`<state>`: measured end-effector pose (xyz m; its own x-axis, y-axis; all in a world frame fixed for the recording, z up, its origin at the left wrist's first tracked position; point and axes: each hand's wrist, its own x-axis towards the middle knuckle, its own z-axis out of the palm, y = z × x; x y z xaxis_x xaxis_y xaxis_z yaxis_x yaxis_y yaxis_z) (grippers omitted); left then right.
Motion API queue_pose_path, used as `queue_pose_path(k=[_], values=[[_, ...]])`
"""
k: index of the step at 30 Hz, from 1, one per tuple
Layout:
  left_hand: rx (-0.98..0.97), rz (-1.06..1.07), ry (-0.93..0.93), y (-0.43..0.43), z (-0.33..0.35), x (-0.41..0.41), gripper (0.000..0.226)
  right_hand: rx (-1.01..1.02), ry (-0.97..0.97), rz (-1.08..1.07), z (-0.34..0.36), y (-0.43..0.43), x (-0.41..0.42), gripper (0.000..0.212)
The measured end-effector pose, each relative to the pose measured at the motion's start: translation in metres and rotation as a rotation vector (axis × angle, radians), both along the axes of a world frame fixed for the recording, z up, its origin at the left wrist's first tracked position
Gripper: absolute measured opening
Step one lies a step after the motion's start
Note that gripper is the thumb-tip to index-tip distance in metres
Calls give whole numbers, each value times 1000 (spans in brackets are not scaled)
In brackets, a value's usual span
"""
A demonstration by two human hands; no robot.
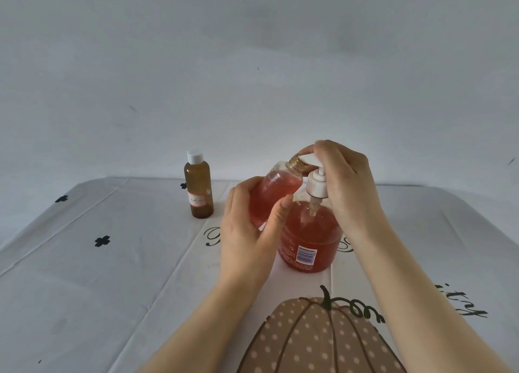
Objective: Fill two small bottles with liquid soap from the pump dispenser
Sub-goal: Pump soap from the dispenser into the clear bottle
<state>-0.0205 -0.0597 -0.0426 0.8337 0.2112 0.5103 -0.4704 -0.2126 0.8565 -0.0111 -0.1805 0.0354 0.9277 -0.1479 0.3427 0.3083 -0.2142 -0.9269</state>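
Note:
A pump dispenser [310,237] full of pink-red soap stands on the table in front of me. My left hand [250,232] grips a small clear bottle [276,190], tilted, with pink soap inside and its threaded open neck right at the pump's white nozzle. My right hand [346,181] rests on top of the white pump head [316,180], fingers curled over the nozzle end. A second small bottle [198,188], amber with a white cap and a label, stands upright to the left, apart from both hands.
The table wears a white cloth [98,274] with small black flowers, black lettering and a dotted brown pumpkin print [317,339] near me. A plain grey wall [252,63] rises directly behind the table's far edge.

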Motion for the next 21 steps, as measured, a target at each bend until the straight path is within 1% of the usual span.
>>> queue_pose_path(k=[5,9,13,18,21], values=[[25,-1,18,3,-2,-1,41,-80,-1,-50,-10,0,3,38],[32,3,12,5,-1,-3,38,-67,-24,-65,-11,3,1,44],[14,-3,16,2,3,-3,39,-48,-35,-63,-7,3,0,44],[-24,-13,7,1,5,-2,41,-22,30,-46,0,3,-2,59],[-15,-4,-7,1,5,-2,40,-33,35,-57,2,3,-3,58]])
